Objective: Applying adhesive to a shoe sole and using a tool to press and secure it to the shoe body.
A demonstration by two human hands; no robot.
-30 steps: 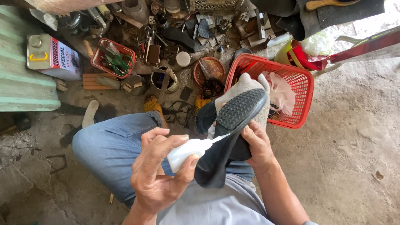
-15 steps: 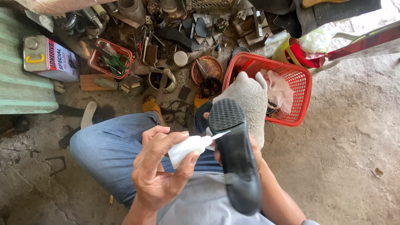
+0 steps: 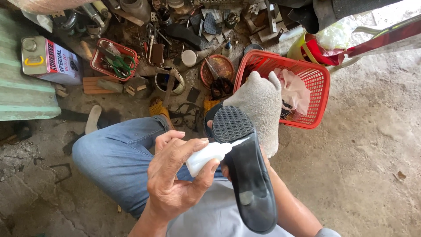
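My left hand [image 3: 175, 175] grips a small white squeeze bottle [image 3: 206, 156] whose thin nozzle touches the side of a black shoe sole [image 3: 245, 171]. The shoe is turned sole up, its ridged front tread facing me. My right hand [image 3: 226, 169] is mostly hidden under the shoe and holds it from below. A grey cloth [image 3: 261, 107] lies draped under and behind the shoe's front end. My jeans-clad knee [image 3: 118, 153] is just left of the hands.
A red plastic basket [image 3: 315, 79] with a white bag stands behind the shoe. Beyond it lie scattered tools, a small red tray [image 3: 98, 61] of tools, a round tin, a rectangular metal can [image 3: 48, 59] at left and a green corrugated sheet [image 3: 22, 96]. Concrete floor spreads right.
The shoe has swung from pointing up and right to lying lengthwise toward me, sole up. The bottle's nozzle has stayed at the sole's edge.
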